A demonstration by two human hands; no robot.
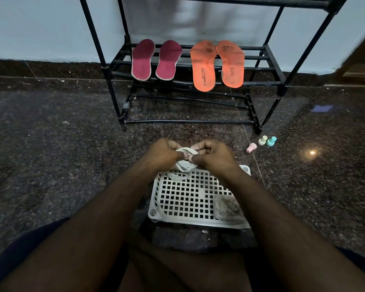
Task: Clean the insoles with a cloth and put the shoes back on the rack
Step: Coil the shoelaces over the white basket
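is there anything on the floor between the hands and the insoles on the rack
Nothing on the floor blocks the way. Both hands, left hand and right hand, are busy gripping white laces. Orange insoles and maroon insoles lie on the rack.

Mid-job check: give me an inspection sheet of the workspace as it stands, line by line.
Surface: dark speckled stone floor, gritty with small debris.
Job's things: two maroon insoles and two orange insoles lie on the black rack, on a low shelf; a crumpled cloth sits in the white perforated tray. No shoes in view.
Clutter: three small pastel caps on the floor right of the rack; a blue scrap further right.
Hands: left hand and right hand both grip white laces above the tray's far edge.
Cables: nothing seen.
Surroundings: pale wall behind the rack; a light reflection on the floor at right.
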